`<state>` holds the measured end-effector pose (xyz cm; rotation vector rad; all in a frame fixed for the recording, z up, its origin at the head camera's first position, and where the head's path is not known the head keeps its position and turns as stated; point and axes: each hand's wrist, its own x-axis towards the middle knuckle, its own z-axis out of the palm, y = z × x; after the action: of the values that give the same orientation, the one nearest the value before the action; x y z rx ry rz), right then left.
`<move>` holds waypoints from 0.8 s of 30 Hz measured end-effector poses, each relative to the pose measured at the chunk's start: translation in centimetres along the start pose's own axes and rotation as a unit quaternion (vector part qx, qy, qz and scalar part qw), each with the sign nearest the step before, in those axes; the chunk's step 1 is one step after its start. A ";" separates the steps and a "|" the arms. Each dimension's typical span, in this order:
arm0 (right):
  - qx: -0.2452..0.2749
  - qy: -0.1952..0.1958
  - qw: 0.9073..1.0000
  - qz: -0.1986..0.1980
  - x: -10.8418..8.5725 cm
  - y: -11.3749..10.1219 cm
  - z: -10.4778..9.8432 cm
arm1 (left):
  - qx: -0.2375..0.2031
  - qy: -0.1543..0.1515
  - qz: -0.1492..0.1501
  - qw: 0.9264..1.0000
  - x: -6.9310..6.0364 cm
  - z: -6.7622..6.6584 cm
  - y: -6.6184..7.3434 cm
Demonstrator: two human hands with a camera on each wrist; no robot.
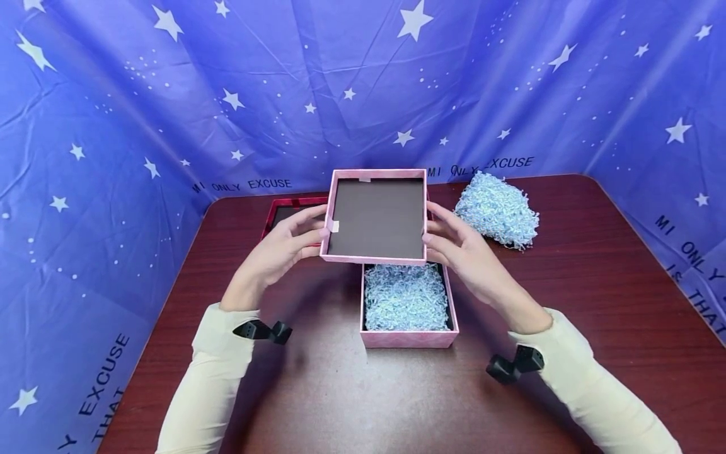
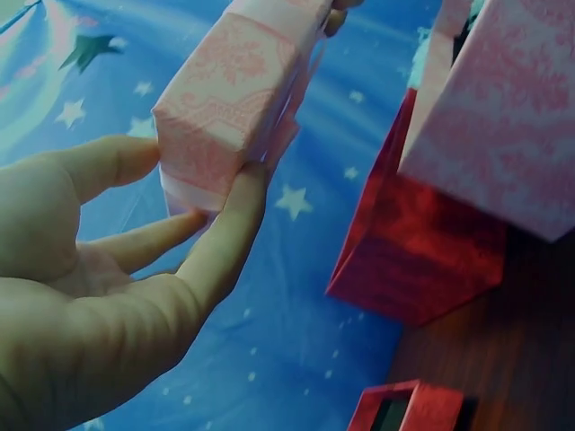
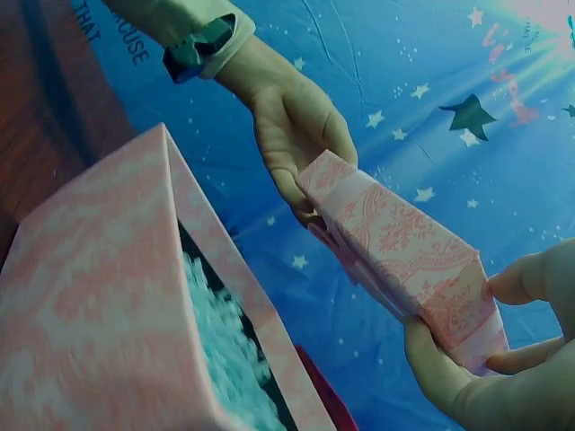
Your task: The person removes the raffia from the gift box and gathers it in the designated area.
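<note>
Both hands hold up a pink patterned box lid (image 1: 379, 217), its dark inner side facing the head camera and tilted. My left hand (image 1: 272, 255) grips the lid's left edge between thumb and fingers, while my right hand (image 1: 473, 261) grips the right edge. Just below and nearer to me, the pink box (image 1: 409, 340) stands on the table, filled with pale blue shredded paper (image 1: 405, 299). The lid hides the box's far end. In the left wrist view, a pink bow or ribbon (image 2: 286, 126) shows along the lid's outer face.
Behind the lid stands a red box (image 1: 295, 202) with a dark inside, partly covered by lid and left hand. A loose heap of blue shredded paper (image 1: 498, 210) lies at the back right of the brown table (image 1: 590, 265). Blue star-printed cloth (image 1: 363, 75) surrounds the table.
</note>
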<state>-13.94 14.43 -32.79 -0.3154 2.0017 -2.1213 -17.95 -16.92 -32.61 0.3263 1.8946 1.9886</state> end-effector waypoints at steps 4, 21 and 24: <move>0.007 -0.009 1.000 -0.005 0.3 0.5 1.4 | 0.003 0.003 0.001 1.000 -0.9 -1.4 0.1; 0.023 -0.036 0.999 -0.013 1.0 2.0 8.5 | -0.007 -0.029 0.047 0.998 -5.4 -7.9 -1.7; 0.011 -0.035 0.999 -0.004 1.2 2.4 9.8 | -0.014 -0.034 0.051 0.998 -6.3 -9.0 -2.1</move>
<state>-12.20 4.59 -34.67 -0.3885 1.9414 -2.1049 -15.78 -27.65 -34.73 0.4866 1.8395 2.0410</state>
